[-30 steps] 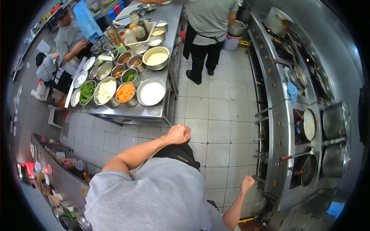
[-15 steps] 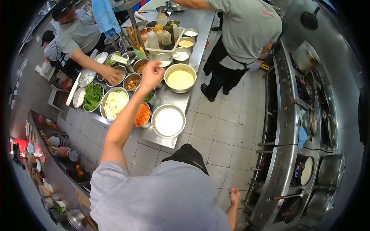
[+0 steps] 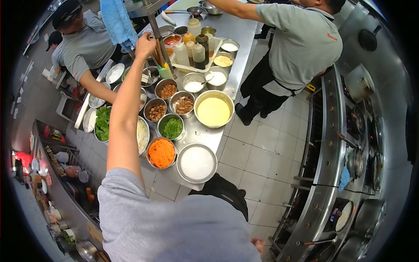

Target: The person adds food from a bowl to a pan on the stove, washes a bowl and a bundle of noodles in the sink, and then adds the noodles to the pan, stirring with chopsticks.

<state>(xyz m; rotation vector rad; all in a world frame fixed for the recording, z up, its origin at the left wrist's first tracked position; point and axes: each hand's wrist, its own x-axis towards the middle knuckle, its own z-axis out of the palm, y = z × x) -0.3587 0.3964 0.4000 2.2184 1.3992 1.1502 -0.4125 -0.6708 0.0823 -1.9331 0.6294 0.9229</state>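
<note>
So my left hand [image 3: 145, 45] is stretched out over the prep table [image 3: 198, 144], right up by the metal post [image 3: 153, 32] and blue towel [image 3: 117, 24]. Fingers look curled, but honestly can't tell if I've got hold of anything. The wooden sticks [image 3: 158, 54] stand just below it, near the squeeze bottles [image 3: 198, 54]. My right hand [image 3: 258, 245] is down at my side, partly hidden by my shirt [image 3: 174, 225], so can't tell if it's clenched.
</note>
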